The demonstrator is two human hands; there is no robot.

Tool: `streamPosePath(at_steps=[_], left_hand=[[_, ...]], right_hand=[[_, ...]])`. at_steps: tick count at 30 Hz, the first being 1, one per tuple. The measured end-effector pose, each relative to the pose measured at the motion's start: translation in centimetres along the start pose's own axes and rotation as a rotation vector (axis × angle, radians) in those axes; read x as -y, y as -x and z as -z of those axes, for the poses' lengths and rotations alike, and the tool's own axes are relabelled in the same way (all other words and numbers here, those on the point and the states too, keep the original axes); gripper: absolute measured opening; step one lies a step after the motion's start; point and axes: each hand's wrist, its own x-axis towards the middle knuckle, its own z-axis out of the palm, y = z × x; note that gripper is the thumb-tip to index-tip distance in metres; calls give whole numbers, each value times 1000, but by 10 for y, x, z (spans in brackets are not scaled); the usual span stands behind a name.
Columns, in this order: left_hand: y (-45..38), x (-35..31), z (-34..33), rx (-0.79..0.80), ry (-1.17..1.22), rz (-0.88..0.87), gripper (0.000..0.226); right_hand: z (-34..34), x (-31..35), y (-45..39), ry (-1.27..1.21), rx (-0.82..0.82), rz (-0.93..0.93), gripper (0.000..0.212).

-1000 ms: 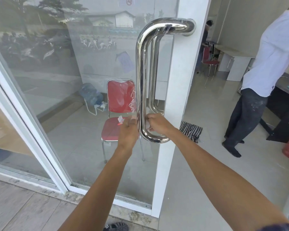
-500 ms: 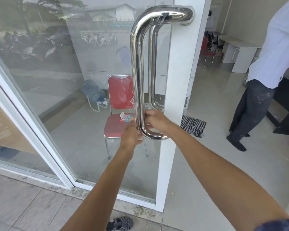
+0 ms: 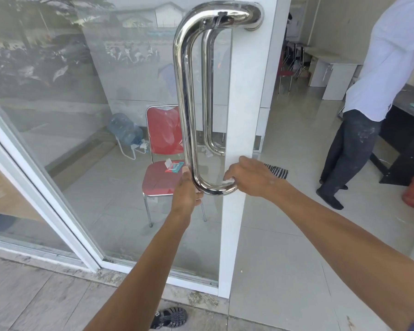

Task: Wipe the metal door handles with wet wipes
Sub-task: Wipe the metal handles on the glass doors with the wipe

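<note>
Both hands are at the bottom bend of the metal door handle: the right hand curls its fingers around a white wet wipe, pressed against the bend where it meets the white door frame. The left hand wraps the handle's lower curve from the glass side, and beyond the handle, through the glass, a red chair carries a wipes pack.

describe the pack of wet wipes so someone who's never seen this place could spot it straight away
Look through the glass door behind the big chrome handle to the red chair standing inside. The wipes pack lies flat on the chair's seat, near its back. It is the only teal and red packet there, with a white flap on top.
</note>
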Motion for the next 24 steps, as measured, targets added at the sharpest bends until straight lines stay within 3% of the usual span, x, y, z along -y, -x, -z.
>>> streamPosePath(at_steps=[4, 10, 13, 19, 22, 24], left_hand=[[0, 3, 6, 13, -14, 19, 56], [15, 1, 5, 3, -67, -17, 46], [20, -2, 4, -4, -65, -9, 47], [12, -5, 7, -40, -122, -71, 59], [19, -21, 11, -70, -87, -118, 48], [22, -34, 14, -91, -55, -171, 37]], right_hand=[[-9, -7, 7, 74, -93, 1, 57], [-49, 27, 18, -35, -391, -100, 44], [-44, 57, 11, -155, -369, -153, 43], [-14, 86, -8, -734, -307, -299, 33], [-1, 91, -20, -960, -364, -369, 27], [10, 91, -29, -1112, -370, -399, 34]])
